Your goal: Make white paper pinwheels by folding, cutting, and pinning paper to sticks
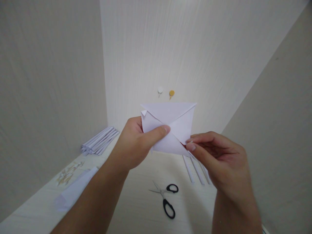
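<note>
A white paper envelope [181, 130] with its flaps folded toward the middle is held up in front of me. My left hand [142, 138] grips it from the left, thumb lying across the front near the centre and the other fingers hidden behind. At the lower right, my right hand [216, 156] pinches close to a flap's corner; a small pale bit shows between thumb and fingertip, too small to name. The envelope's upper left corner has a small folded-over tip. Below it, on the table, lie scissors [162, 191] with black handles, blades spread.
At the left lies a stack of rolled or folded paper strips [99, 141]. Nearer are a scatter of small white and gold pieces [69, 174] and sheets of paper [78, 188]. Several white paper sticks [196, 169] lie right. Two hooks, one white [160, 90], one yellow [172, 93], are on the back wall.
</note>
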`<state>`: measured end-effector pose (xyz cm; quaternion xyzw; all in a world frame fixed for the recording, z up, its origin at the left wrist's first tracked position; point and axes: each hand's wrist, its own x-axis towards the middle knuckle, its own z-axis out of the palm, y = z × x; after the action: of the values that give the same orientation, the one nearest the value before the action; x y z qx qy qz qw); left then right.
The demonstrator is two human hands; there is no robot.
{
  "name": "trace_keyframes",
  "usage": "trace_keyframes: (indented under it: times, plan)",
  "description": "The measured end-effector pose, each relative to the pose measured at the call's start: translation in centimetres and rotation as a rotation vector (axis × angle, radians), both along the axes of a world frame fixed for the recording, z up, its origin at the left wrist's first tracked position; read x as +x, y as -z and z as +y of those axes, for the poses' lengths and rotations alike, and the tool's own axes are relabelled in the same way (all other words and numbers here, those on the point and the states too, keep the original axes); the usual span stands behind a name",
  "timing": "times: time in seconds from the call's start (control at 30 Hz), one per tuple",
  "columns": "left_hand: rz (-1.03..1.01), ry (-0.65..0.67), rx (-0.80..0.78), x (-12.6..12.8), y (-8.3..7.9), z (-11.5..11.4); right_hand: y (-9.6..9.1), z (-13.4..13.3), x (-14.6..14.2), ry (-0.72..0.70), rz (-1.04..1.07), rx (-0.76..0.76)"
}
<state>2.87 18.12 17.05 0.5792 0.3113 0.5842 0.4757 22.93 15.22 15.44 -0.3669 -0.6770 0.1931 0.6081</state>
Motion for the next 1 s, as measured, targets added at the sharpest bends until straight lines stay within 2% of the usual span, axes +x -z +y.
trace_keyframes:
  times: [0.4, 0.7, 1.0]
  plan:
    - [0.017, -0.011, 0.002, 0.00, -0.07, -0.23, -0.18, -0.14, -0.35, -0.024, 0.039, -0.016]
    - [0.022, -0.047, 0.030, 0.05, 0.19, -0.12, 0.10, 0.25, -0.20, 0.055, 0.016, 0.028]
    - [-0.021, -0.010, 0.063, 0.05, 0.63, -0.04, -0.05, 0.21, -0.74, 0.050, 0.038, 0.051]
